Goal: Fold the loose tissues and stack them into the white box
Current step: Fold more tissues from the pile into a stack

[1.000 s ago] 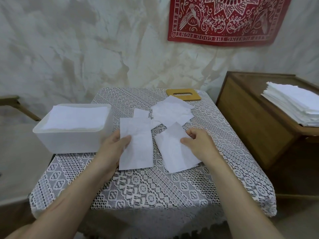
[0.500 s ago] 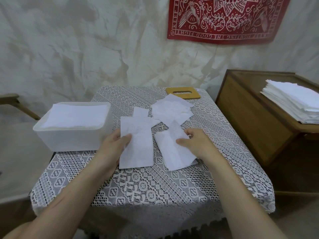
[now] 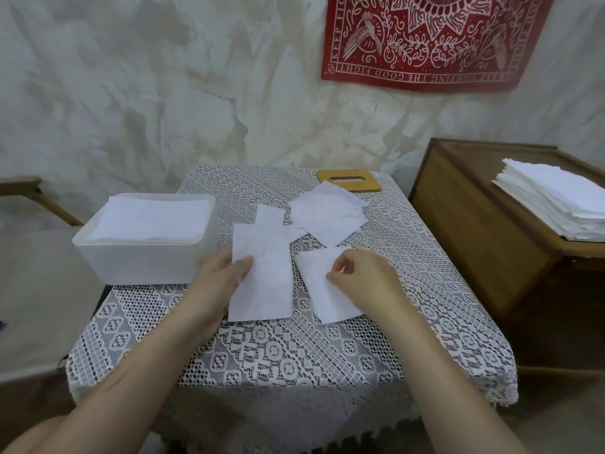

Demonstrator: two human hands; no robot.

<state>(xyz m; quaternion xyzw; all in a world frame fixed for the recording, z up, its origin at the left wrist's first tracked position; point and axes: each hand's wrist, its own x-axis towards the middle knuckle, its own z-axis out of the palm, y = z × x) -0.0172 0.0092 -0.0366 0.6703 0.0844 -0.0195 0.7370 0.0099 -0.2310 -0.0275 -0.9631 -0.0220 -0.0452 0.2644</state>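
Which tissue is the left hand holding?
The long tissue next to the white box; left hand grips its edge, the shorter tissue lies under the right hand.

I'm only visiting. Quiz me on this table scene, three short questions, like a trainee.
1. True or false: the white plastic box is empty.
2. Which hand grips the long folded white tissue nearest the box? A. left hand B. right hand
3. Fill in: the tan wooden slotted lid lies at the ___ edge of the lace-covered table.
Key: 1 false, tissues lie inside; 2 A, the right hand pinches the shorter white tissue; 3 far.
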